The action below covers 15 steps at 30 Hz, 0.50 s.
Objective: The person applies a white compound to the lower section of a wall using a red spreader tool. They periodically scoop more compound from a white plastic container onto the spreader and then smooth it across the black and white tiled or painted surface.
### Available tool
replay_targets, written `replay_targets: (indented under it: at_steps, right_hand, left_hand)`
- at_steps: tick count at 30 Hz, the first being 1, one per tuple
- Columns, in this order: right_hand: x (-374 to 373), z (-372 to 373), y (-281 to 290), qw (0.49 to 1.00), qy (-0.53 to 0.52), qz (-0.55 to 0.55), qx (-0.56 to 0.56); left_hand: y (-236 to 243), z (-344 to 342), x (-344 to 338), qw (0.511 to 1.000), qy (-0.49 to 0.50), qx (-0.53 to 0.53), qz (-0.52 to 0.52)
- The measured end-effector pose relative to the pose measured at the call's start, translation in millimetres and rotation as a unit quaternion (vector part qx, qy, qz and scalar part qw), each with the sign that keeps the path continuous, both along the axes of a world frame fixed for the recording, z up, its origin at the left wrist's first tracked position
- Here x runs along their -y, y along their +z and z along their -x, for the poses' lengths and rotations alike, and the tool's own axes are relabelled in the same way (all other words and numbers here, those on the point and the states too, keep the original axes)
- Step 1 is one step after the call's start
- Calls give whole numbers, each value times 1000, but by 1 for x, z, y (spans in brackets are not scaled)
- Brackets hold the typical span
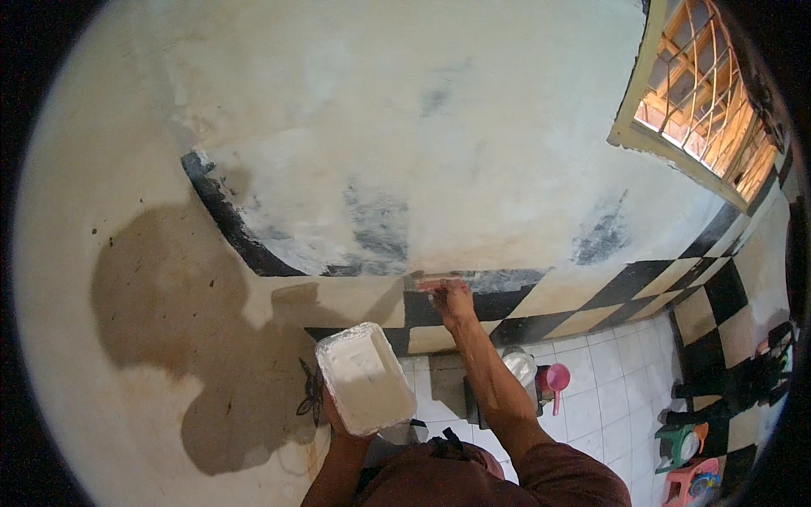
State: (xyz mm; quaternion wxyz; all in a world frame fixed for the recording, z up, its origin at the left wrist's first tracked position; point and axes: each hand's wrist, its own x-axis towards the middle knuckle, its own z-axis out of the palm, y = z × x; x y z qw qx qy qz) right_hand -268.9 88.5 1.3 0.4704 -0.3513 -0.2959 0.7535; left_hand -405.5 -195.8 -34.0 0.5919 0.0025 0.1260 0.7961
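Observation:
My left hand [334, 412] holds up a white rectangular tub [328, 372] from its left side and underneath; most of its fingers are hidden. Pale, creamy putty [369, 382] lies in the tub, and the rim is crusted with it. Reaching forward to the wall, my right hand [454, 299] is closed around a flat reddish putty scraper [429, 285]. The scraper touches the wall at the upper edge of a black painted square [431, 311]. Above it, the wall [498, 169] is coated whitish, with dark patches showing through.
Black and cream checks run along the lower wall. A barred window [697, 93] is at the upper right. On the white tiled floor [591, 384] stand a pink dipper [555, 378] and a clear bag-like item [519, 365]. Green [676, 445] and pink stools [688, 482] are at the lower right.

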Motion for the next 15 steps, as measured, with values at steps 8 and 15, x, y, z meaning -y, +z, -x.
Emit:
replay_targets:
  at_steps: [8, 15]
  right_hand:
    - [51, -49, 8, 986, -135, -59, 76]
    - [28, -115, -14, 852, -258, -212, 404]
  left_hand:
    - [77, -22, -12, 1000, 7, -11, 5]
    - [-13, 1, -4, 998, 3, 62, 13]
